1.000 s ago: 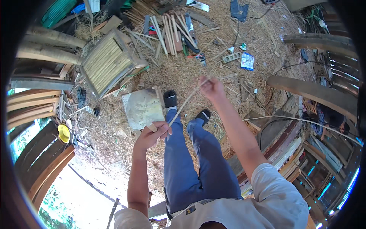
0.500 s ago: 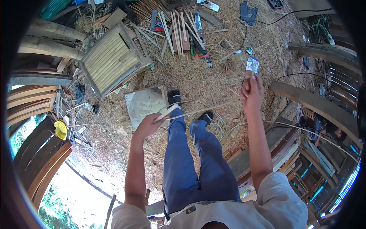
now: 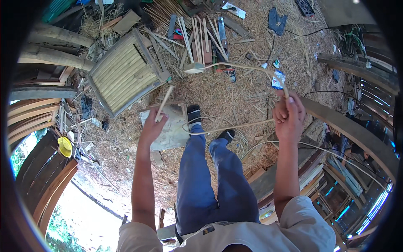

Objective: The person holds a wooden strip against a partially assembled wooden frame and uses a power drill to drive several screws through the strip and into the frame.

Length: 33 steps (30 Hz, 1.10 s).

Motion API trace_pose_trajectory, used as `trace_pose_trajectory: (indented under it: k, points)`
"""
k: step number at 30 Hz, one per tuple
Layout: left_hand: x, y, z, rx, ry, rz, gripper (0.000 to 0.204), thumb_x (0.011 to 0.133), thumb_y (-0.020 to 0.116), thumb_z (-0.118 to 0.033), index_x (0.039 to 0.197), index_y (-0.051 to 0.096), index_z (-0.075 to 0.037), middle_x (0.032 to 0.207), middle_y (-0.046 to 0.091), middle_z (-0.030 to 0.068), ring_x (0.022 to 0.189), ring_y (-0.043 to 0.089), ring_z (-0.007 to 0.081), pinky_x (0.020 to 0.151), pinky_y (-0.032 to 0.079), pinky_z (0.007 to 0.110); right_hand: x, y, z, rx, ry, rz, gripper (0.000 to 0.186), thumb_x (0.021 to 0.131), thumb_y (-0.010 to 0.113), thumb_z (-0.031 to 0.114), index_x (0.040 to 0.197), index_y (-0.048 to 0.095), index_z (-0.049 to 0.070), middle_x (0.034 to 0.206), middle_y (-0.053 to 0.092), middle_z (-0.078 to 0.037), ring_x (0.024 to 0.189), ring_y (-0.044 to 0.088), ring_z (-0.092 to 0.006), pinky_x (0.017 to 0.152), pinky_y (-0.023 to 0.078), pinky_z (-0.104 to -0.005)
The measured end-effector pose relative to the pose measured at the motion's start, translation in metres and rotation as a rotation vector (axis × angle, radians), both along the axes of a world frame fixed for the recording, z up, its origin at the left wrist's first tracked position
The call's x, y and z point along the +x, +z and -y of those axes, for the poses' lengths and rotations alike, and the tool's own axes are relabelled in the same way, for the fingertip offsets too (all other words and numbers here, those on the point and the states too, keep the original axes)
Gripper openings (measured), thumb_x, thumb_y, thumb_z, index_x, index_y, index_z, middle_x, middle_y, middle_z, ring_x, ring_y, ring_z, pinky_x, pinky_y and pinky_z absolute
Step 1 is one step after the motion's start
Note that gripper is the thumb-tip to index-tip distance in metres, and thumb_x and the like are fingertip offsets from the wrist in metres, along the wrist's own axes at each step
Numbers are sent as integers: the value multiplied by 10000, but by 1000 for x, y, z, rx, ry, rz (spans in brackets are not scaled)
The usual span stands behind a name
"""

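Note:
My left hand pinches a short, pale wooden stick, which points up and away from me. On the right, my right hand is closed around a long, thin, bendable tan strip, perhaps cane. One length of it arches from the fist toward the far middle, where a pale flat piece shows at its tip; whether the two are joined I cannot tell. Another length runs left from the fist and loops near my shoe. The hands are well apart.
A framed slatted panel lies at the far left, beside a stained flat board. Sticks and a handsaw lie farther off. Coiled strip rests near my feet. A yellow helmet-like object is at left; a beam at right.
My left hand has moved left and away from the strip, its stick now tilted upright. The right hand has shifted slightly right and nearer, and the strip's far length now arches into view.

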<state>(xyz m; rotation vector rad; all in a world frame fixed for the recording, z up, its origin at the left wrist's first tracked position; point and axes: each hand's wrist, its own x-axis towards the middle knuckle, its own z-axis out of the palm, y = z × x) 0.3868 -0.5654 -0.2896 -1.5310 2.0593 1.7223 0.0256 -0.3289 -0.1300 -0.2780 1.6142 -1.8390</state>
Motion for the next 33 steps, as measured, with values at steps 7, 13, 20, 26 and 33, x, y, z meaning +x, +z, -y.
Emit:
trace_pose_trajectory:
  k: [7,13,20,26,33]
  points:
    - [59,-29,69,-45,213,89,211,1097,456,-198,1193,571,-50,960,671,113,740,539,185,688,464,388,-16,-74,30,484,267,-157,243,1123,582,175,1122,756,5,742,547,32,621,437,-43,551,355,-274]
    - [79,-43,69,-279,236,-8,111,1106,532,-97,1188,578,-38,931,684,99,714,588,181,608,462,338,-8,-94,41,936,844,-496,234,1019,668,209,1179,758,64,976,791,-114,811,752,-289,713,559,-420]
    - [82,-59,60,-375,40,29,169,1049,652,-47,1214,616,-44,1028,705,154,974,734,311,788,587,412,16,-194,3,1217,1187,-755,304,1000,662,265,1240,739,95,1119,790,-161,1049,758,-379,914,598,-538]
    - [83,-56,88,-599,-96,85,218,982,702,-17,1192,664,-61,1094,701,187,1032,696,416,890,552,480,64,-198,41,1155,1038,-753,381,1025,671,272,1363,671,96,1228,755,-179,1113,739,-389,945,598,-519]
    - [76,-106,128,-757,-256,211,219,920,732,-43,1117,660,-104,1087,683,106,1052,659,377,916,506,530,125,-202,73,718,1031,-446,280,1066,643,188,1322,703,92,1215,759,-159,1075,741,-378,925,598,-480]
